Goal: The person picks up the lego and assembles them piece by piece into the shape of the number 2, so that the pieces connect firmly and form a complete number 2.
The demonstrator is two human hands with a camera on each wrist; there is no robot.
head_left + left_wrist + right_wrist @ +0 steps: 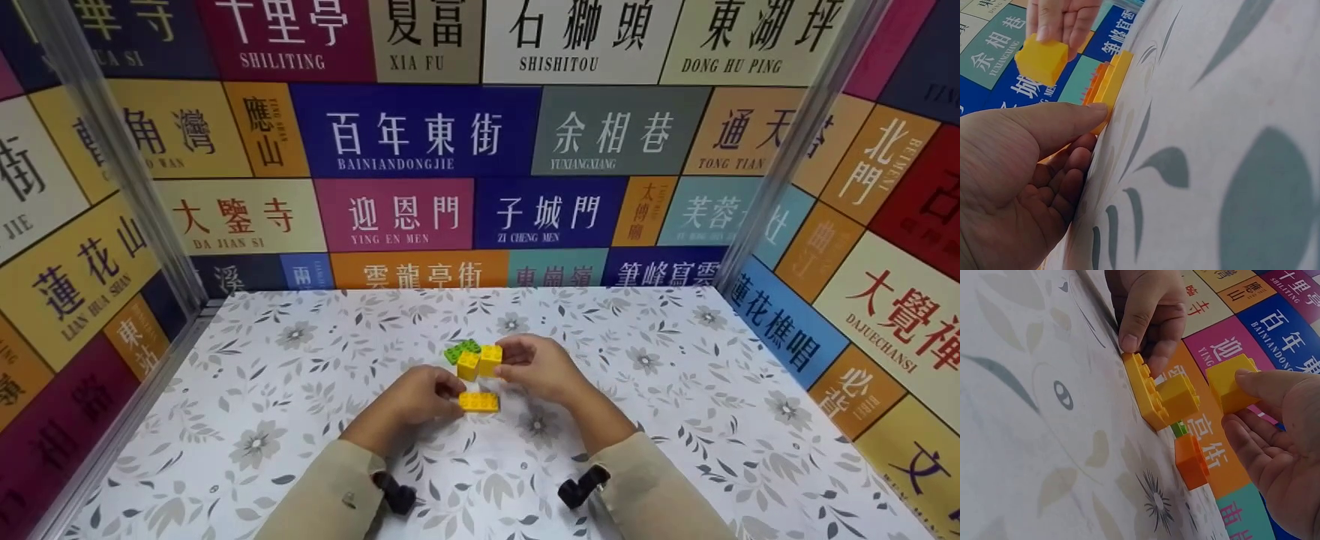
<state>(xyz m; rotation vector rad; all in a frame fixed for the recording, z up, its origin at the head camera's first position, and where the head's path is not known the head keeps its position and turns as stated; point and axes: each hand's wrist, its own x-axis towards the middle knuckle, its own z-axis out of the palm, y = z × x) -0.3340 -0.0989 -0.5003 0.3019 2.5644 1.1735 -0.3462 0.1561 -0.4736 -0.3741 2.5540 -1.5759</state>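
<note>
My left hand (429, 395) pinches the left end of a long yellow building brick (478, 403) lying on the table, studs up. In the left wrist view its thumb (1092, 115) presses on the brick's edge, the other fingers curled below. My right hand (541, 365) holds a smaller yellow brick (491, 361) between thumb and fingers, above the table. Another small yellow brick (468, 365) stands just behind the long one. A green brick (462, 350) lies farther back, partly covered. The right wrist view also has an orange brick (1189, 462), which my right hand seems to hide in the head view.
The table (262, 375) wears a white cover with grey flowers and leaves. Behind it and at both sides rise panels (412, 131) of coloured signs. A dark wrist strap (395, 493) shows at each sleeve.
</note>
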